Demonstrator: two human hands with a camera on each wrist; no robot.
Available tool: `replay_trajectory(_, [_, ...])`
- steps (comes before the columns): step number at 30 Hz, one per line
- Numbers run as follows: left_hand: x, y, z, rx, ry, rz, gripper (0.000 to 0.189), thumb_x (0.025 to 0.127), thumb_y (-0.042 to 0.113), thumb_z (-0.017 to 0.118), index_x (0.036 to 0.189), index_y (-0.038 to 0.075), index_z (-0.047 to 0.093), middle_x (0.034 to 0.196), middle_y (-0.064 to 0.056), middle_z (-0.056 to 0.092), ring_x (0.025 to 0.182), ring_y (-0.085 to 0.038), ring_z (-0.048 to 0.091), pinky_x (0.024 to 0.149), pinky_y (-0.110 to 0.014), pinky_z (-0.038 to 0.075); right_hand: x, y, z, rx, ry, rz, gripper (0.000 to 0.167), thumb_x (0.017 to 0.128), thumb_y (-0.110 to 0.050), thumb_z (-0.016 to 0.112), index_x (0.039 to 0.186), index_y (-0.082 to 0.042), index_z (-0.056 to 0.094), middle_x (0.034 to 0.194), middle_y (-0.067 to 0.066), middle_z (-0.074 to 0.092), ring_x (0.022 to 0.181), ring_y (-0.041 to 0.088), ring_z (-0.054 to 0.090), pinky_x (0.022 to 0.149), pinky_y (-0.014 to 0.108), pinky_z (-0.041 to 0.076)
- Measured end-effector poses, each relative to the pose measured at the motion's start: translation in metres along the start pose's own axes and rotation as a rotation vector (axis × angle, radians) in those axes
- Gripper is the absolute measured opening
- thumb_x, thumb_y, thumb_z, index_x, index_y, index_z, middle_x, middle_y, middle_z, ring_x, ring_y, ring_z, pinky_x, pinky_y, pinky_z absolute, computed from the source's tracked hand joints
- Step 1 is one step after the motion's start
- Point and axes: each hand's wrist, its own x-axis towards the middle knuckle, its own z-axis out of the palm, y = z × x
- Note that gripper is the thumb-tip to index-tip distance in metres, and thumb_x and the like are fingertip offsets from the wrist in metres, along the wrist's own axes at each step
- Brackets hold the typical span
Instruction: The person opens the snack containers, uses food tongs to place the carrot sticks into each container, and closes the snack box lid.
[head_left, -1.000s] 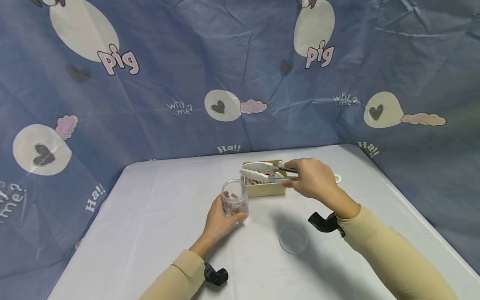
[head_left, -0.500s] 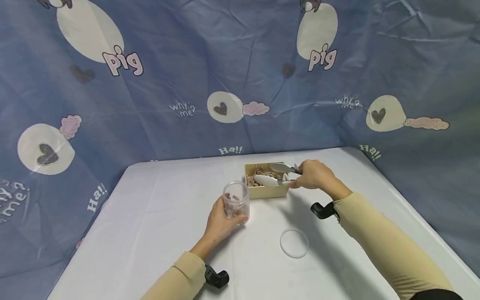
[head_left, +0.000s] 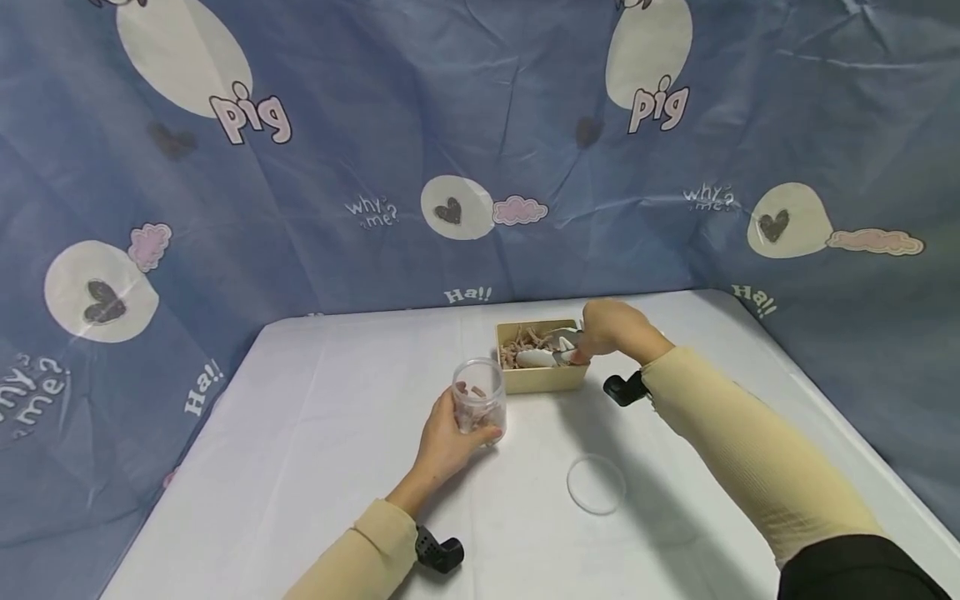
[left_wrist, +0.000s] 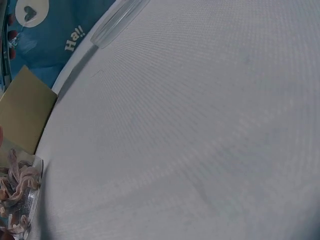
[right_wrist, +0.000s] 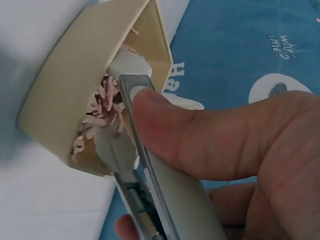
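My left hand (head_left: 447,437) grips a clear plastic jar (head_left: 480,400), mouth up, on the table. Pinkish-brown shredded strips (left_wrist: 19,182) lie inside the jar. Just behind it stands a cream-yellow box (head_left: 543,381) with more of the curly strips (right_wrist: 104,107) in it. Held in my right hand (head_left: 617,327) are metal tongs (right_wrist: 165,185) with white tips. Both tips reach down into the box among the strips, and my thumb presses along one arm of the tongs. Most of the right fingers are hidden behind the tongs in the right wrist view.
A clear round lid (head_left: 596,484) lies flat on the white-covered table (head_left: 337,417), in front of the box and right of the jar. A blue printed cloth (head_left: 337,167) hangs behind the table.
The right hand has lowered the tongs from above the box into it, and their tips now sit among the strips. The left hand stays on the jar; the head view shifted slightly.
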Motion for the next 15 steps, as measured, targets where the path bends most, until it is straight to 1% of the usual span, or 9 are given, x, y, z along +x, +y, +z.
replay_trajectory(5, [0.0017, 0.0007, -0.0005, -0.009, 0.003, -0.010, 0.087, 0.075, 0.033, 0.085, 0.144, 0.003, 0.041, 0.137, -0.019, 0.053, 0.123, -0.037, 0.056, 0.106, -0.053, 0.046, 0.0039, -0.0020, 0.0014, 0.005, 0.031, -0.007, 0.026, 0.076, -0.033, 0.080, 0.078, -0.011, 0.066, 0.083, 0.003, 0.063, 0.074, 0.020, 0.054, 0.059, 0.036, 0.049])
replay_trajectory(8, [0.0014, -0.0003, 0.0006, -0.012, -0.007, -0.015, 0.088, 0.075, 0.033, 0.085, 0.144, 0.003, 0.040, 0.137, -0.019, 0.053, 0.125, -0.037, 0.055, 0.107, -0.053, 0.045, 0.0040, -0.0012, 0.0038, 0.017, 0.030, -0.001, 0.025, 0.077, -0.031, 0.081, 0.081, -0.010, 0.067, 0.083, 0.003, 0.065, 0.074, 0.020, 0.055, 0.058, 0.035, 0.049])
replay_trajectory(11, [0.0008, -0.0006, 0.0015, -0.012, -0.009, -0.014, 0.088, 0.075, 0.033, 0.085, 0.144, 0.003, 0.040, 0.137, -0.019, 0.053, 0.124, -0.037, 0.055, 0.106, -0.053, 0.046, 0.0028, 0.0014, 0.0070, 0.034, 0.044, 0.013, 0.024, 0.077, -0.030, 0.082, 0.078, -0.012, 0.067, 0.082, 0.002, 0.063, 0.073, 0.019, 0.054, 0.056, 0.034, 0.048])
replay_trajectory(15, [0.0001, 0.0004, 0.0013, -0.005, -0.004, -0.006, 0.087, 0.075, 0.032, 0.086, 0.143, 0.002, 0.040, 0.135, -0.019, 0.054, 0.121, -0.036, 0.056, 0.104, -0.053, 0.047, -0.0011, 0.0071, 0.0088, 0.057, 0.101, 0.009, 0.024, 0.074, -0.030, 0.083, 0.071, -0.014, 0.065, 0.076, 0.001, 0.059, 0.070, 0.018, 0.051, 0.053, 0.034, 0.043])
